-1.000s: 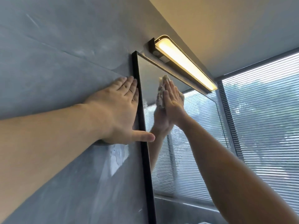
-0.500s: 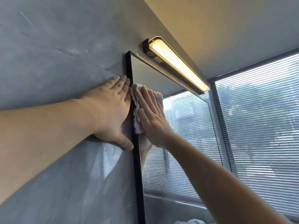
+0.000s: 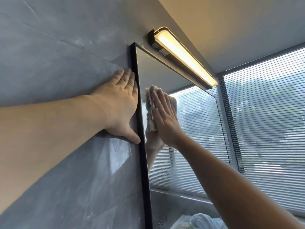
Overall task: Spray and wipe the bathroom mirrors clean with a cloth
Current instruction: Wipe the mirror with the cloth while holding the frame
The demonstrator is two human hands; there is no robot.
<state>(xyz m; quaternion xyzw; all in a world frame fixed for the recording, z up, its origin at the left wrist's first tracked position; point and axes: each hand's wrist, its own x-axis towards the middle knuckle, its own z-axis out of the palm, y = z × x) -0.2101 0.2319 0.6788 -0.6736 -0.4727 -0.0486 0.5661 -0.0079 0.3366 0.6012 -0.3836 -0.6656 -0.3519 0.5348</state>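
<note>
A black-framed mirror (image 3: 194, 142) hangs on the grey tiled wall and reflects window blinds. My right hand (image 3: 165, 116) lies flat with straight fingers on a crumpled pale cloth (image 3: 150, 109), pressing it against the glass close to the mirror's left frame. The cloth shows above and to the left of the fingers. My left hand (image 3: 117, 104) rests flat on the wall tile, fingers straight, its fingertips and thumb touching the black frame (image 3: 140, 129). No spray bottle is in view.
A lit bar lamp (image 3: 184, 57) juts out just above the mirror's top edge. A window with horizontal blinds (image 3: 267, 129) fills the right side. White fabric (image 3: 201, 222) shows in the reflection at the bottom.
My right hand slid the cloth from the upper glass to the left frame, then slightly lower and right. My left hand stayed flat on the wall by the frame.
</note>
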